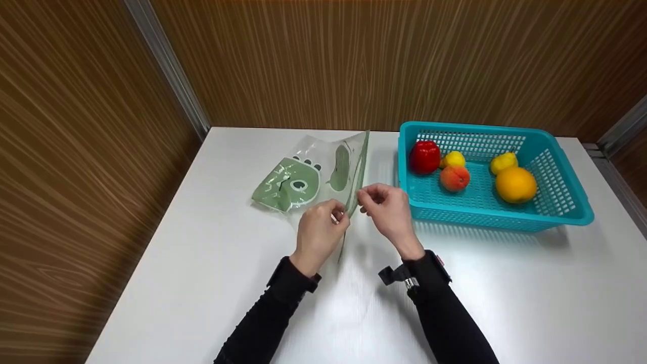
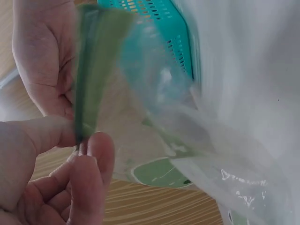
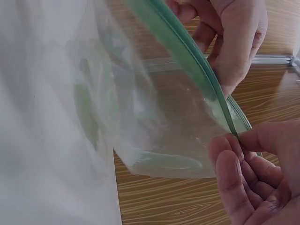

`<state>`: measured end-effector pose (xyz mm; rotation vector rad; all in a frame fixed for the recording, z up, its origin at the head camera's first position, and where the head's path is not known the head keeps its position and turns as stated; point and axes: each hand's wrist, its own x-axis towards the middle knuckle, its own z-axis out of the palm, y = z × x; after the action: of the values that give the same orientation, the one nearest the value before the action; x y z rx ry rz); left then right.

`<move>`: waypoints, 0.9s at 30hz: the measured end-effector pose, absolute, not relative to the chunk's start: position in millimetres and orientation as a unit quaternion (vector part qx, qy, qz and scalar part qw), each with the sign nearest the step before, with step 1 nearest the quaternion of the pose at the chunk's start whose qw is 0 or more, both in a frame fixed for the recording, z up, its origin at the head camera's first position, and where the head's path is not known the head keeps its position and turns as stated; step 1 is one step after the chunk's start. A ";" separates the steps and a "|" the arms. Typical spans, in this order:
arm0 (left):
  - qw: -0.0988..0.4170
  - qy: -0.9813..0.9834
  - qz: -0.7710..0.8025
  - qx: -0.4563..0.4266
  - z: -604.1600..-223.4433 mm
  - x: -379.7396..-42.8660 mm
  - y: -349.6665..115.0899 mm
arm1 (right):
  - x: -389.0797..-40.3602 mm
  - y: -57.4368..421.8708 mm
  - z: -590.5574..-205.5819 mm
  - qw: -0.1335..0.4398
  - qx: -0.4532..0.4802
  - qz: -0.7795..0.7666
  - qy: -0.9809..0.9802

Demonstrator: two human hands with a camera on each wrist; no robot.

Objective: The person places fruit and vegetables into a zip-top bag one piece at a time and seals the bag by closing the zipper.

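A clear zip bag [image 1: 302, 184] with a green cartoon face printed on it lies partly on the white table, its green zip edge [image 3: 187, 42] raised between the hands. My left hand [image 1: 321, 230] pinches this edge between thumb and fingertips, as the left wrist view shows close up. Farther along the same edge, my right hand [image 1: 389, 210] pinches the strip with thumb and forefinger [image 3: 225, 145]. In the right wrist view the two sides of the zip stand apart near the right fingertips. Most of the bag's body extends left of the hands.
Right of the hands stands a turquoise basket [image 1: 475, 218] with a red bell pepper [image 1: 425, 156], a peach [image 1: 454, 178], an orange [image 1: 515, 185] and yellow fruits inside. Wood-grain panels [image 1: 303, 60] border the white table [image 1: 202, 283] at the back and left.
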<state>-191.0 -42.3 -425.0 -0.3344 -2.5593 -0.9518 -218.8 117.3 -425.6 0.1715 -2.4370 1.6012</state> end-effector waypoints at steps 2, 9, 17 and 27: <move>0.204 -0.912 -0.337 -0.109 -423.4 -192.3 -45.4 | -219.2 117.5 -425.8 0.120 0.052 0.540 -0.831; 0.243 -0.901 -0.353 -0.073 -410.5 -197.5 -64.4 | -220.9 122.2 -426.5 0.162 0.033 0.510 -0.844; 0.289 -0.875 -0.387 -0.028 -393.8 -202.2 -94.5 | -224.4 129.7 -427.5 0.174 0.006 0.486 -0.856; 0.447 -0.794 -0.410 -0.044 -370.0 -191.5 -116.3 | -221.2 120.8 -431.9 0.146 0.024 0.471 -0.870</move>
<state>-191.5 -116.3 -370.0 -0.1099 -1.9656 -1.0150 -221.2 120.8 -431.9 0.0705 -2.5042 1.3559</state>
